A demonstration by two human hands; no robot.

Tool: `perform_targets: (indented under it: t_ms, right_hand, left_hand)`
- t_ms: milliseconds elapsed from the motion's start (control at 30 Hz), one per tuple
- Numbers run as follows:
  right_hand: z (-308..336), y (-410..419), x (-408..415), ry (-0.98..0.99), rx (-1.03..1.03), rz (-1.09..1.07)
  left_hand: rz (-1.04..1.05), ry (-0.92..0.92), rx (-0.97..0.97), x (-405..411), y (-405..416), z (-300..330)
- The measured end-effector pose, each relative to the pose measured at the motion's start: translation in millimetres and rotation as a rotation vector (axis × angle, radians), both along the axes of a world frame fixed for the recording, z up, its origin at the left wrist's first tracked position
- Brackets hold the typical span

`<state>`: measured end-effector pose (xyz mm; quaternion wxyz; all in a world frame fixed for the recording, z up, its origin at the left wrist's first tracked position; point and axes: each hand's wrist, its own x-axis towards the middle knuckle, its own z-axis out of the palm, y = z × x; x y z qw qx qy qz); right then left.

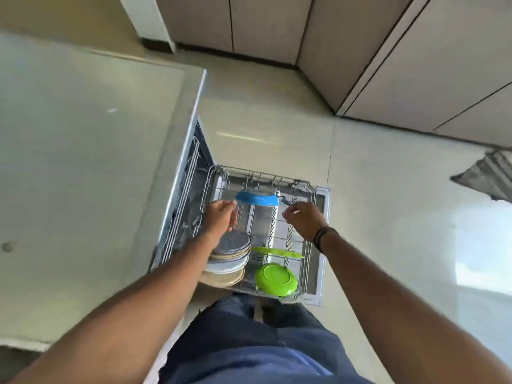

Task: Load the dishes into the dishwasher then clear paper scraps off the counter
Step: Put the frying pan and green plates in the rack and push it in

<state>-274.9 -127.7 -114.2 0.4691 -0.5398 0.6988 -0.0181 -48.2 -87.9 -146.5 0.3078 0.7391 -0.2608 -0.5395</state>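
Note:
The dishwasher's lower rack [309,246] is pulled out over the open door. A blue plate [257,199] stands tilted at the rack's far end. My left hand [220,216] pinches its left rim with thumb and fingertips. My right hand [304,218] hovers just off the plate's right rim, fingers loosely curled, with a small gap and nothing visibly in them. Grey, white and beige plates [231,254] lean in a row at the rack's near left. A green plate [275,279] lies near right, and another green plate [277,252] stands on edge behind it.
The pale counter [83,176] runs along the left, with a small white scrap [111,110] and a round grey mark [7,247] on it. The open dishwasher door [322,239] juts into the tiled floor. Cabinets line the far wall, and a grey mat [487,177] lies at the right.

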Motion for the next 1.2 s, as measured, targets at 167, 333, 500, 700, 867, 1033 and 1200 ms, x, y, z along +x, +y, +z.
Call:
perform_targets:
  t_ms: [167, 333, 500, 700, 867, 1033, 1200]
  right_hand:
    - [72, -3, -6, 0.122, -0.091, 0.268]
    - [110, -31, -27, 0.159, -0.193, 0.390]
    - [118, -42, -71, 0.092, -0.323, 0.447]
    - [117, -53, -148, 0.024, -0.413, 0.619]
    - [119, -50, -182, -0.021, -0.383, 0.658]
    - [122, -28, -182, -0.011, -0.354, 0.857]
    - [129, -13, -182, 0.027, -0.397, 0.987]
  left_hand:
    - [0.174, 0.071, -0.072, 12, 33, 44]
    - [0.240, 0.023, -0.077, 8, 73, 44]
    - [0.335, -0.085, -0.080, -44, 91, 44]
    - [0.505, -0.300, -0.190, -143, 82, 78]
    - [0.389, -0.501, -0.237, -212, 94, 110]
    - [0.464, -0.483, -0.204, -243, 144, 111]
    - [0.682, -0.426, -0.180, -268, 183, 79]
